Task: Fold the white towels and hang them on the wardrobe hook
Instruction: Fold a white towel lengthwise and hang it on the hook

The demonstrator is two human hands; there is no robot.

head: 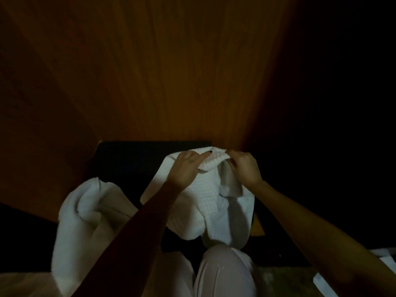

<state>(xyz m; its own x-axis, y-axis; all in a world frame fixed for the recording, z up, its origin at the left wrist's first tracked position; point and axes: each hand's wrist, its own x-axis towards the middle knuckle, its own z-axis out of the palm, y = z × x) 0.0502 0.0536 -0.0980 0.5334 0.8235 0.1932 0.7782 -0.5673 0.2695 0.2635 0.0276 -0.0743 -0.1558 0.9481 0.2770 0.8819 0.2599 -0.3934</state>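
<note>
Second towel (85, 213) lies beside gripped towel (205, 196), wooden panel (154, 71) behind.

Both bare forearms reach forward and converge. The left hand (186, 168) and right hand (244, 167) sit close together, backs upward, wrists nearly straight, each with fingers curled over the top edge of the white towel (206, 189), gripping it.

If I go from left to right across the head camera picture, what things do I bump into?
In order: bunched smooth white towel → left hand → right hand → white cloth at the right edge. The white waffle-weave towel that both hands pinch spans the middle, so it is left out.
</note>
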